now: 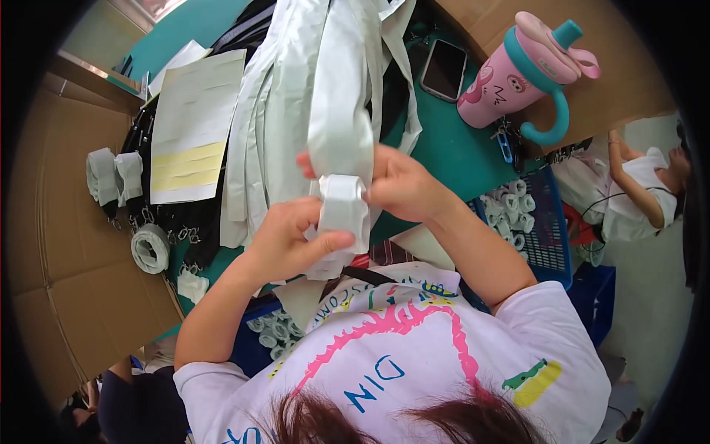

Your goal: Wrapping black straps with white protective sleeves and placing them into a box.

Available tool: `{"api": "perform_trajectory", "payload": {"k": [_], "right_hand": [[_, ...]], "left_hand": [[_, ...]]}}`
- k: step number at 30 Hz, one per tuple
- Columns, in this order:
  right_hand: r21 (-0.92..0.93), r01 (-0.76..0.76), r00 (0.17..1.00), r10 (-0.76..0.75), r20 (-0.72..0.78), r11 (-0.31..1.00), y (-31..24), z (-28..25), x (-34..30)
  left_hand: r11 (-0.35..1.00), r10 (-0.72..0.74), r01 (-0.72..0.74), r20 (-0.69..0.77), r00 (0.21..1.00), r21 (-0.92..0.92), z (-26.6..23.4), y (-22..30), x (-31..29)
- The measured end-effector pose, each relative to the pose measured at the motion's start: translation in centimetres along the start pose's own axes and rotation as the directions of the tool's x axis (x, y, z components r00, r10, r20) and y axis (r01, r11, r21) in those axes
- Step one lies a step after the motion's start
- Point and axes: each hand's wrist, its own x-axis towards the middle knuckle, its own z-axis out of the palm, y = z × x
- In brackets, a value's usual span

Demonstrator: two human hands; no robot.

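My left hand [285, 240] is closed around a small folded roll [344, 200] of white, slightly glossy strip, its thumb lying across the front. My right hand [403, 181] pinches the roll's upper right edge, and its fingers pass behind the strip. From the roll a wide white strip [340, 111] runs up and away over the table. Beneath it lies a thick bundle of long white strips [274, 126], spread lengthwise. What lies inside the roll is hidden.
A paper sheet [196, 118] with a yellow band covers black straps with metal clips at left, near white rolls [150, 249]. A phone [444, 68] and pink tumbler [510, 74] stand at right. Blue baskets [551, 229] hold small white rolls. Cardboard [89, 244] borders the table; a person [636, 185] sits right.
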Motion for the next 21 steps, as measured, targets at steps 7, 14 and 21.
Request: {"api": "perform_trajectory", "payload": {"k": [7,14,21], "right_hand": [[-0.178,0.0,0.999,-0.007,-0.035,0.984,-0.4,1.6,0.7],[-0.106,-0.069,0.948,0.032,-0.317,0.992,1.7,1.4,0.7],[0.492,0.074,0.902,0.152,-0.405,0.868,0.7,4.8,0.8]], "left_hand": [[0.384,-0.49,0.533,0.323,0.81,-0.754,-2.1,0.4,0.7],[0.194,-0.55,0.317,0.165,0.819,-0.928,-0.6,-0.7,-0.1],[0.857,0.339,-0.144,-0.33,0.881,0.494,0.2,-0.7,-0.5]]}}
